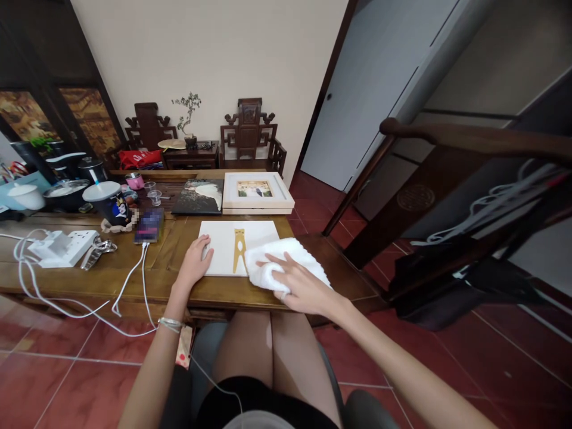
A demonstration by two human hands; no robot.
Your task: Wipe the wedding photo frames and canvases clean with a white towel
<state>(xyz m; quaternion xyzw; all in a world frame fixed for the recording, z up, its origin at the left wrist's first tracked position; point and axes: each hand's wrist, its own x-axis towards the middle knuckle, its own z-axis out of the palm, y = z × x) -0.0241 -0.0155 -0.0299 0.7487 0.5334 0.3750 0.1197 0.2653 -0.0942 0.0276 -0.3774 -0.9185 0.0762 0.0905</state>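
Observation:
A flat white board (218, 247) lies on the wooden table, bearing a long gold cat-shaped figure (239, 244). My left hand (195, 261) rests on the board's left edge, its fingers stretched out and the thumb apart. A white cloth (308, 255) covers the board's right part and hangs past its right side. My right hand (297, 283) presses on this cloth with the fingers bent into it, and a bunched fold shows between thumb and fingers. The cloth hides the board's lower right corner.
Behind the board lie a framed picture (255, 190) and a dark picture panel (199, 196). To the left are a phone (149, 225) on a charging cable, a cup (107, 199), a power strip (71, 247) and loose white cables. A wooden chair (415, 196) stands at right.

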